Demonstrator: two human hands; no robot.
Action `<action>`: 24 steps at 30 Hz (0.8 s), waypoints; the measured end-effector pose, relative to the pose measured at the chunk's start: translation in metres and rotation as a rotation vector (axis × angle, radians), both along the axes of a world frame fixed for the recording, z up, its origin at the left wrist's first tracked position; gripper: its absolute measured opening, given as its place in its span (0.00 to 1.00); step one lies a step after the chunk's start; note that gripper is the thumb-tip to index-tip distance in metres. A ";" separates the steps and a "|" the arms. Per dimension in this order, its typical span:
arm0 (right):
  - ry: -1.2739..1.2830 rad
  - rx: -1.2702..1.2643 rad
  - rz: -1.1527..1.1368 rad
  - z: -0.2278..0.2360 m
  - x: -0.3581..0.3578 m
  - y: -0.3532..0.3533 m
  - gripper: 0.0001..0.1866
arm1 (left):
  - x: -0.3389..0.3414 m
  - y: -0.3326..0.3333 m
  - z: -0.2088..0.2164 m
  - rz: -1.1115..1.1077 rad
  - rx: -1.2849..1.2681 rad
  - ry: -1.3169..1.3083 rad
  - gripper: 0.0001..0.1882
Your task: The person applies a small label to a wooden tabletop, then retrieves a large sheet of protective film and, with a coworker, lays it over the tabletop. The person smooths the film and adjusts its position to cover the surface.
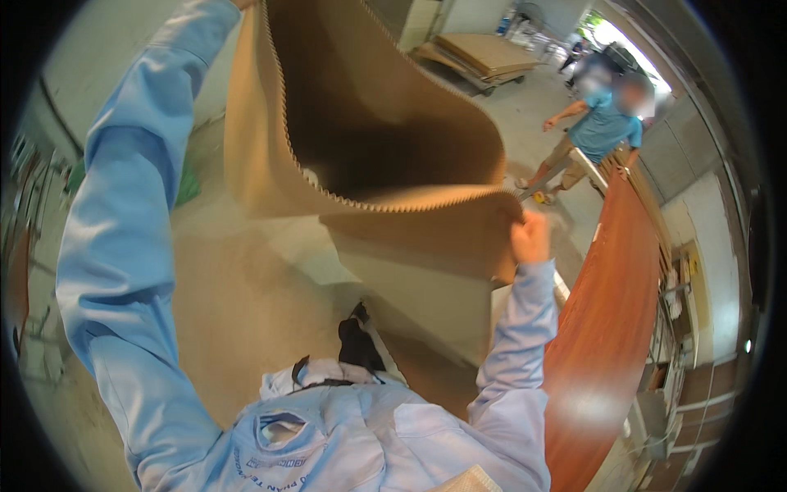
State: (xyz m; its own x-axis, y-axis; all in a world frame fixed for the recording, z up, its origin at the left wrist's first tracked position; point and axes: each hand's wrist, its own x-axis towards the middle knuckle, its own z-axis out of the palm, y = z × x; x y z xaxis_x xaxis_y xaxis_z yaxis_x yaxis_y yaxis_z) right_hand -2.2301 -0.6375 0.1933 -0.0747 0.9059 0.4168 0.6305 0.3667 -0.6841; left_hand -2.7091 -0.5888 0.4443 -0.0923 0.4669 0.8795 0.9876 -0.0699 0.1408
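A large brown cardboard box (pixel 393 238), with its corrugated edge forming a bent loop, hangs in front of me. The inside of it is dark and shaded. My right hand (pixel 531 238) is closed round its right corner. Stretched up to the top left, my left arm ends in my left hand (pixel 243 3), which meets the cardboard's upper left part. Only a sliver of that hand shows at the picture's upper edge, and its fingers are hidden. Both of my arms are in light blue sleeves.
On my right stands a long reddish-brown wood-look panel (pixel 602 328), with a person in a blue shirt (pixel 605 127) touching its far end. A low cart holds stacked flat brown sheets (pixel 488 53) at the back. Shelving (pixel 676 303) lines the right side.
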 end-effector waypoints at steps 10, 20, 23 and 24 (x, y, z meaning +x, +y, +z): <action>0.552 -0.360 -0.250 -0.112 0.087 -0.040 0.19 | 0.293 0.307 -0.020 -0.395 -0.311 0.327 0.12; 0.241 -0.658 -0.400 -0.248 0.061 -0.099 0.32 | 0.515 0.494 -0.059 -0.655 -0.384 0.309 0.10; -0.026 -0.494 -0.682 -0.291 0.044 -0.058 0.20 | 0.571 0.535 -0.077 -0.707 -0.346 0.409 0.11; -0.083 -0.460 -0.761 -0.295 0.039 -0.043 0.17 | 0.583 0.552 -0.081 -0.741 -0.320 0.422 0.13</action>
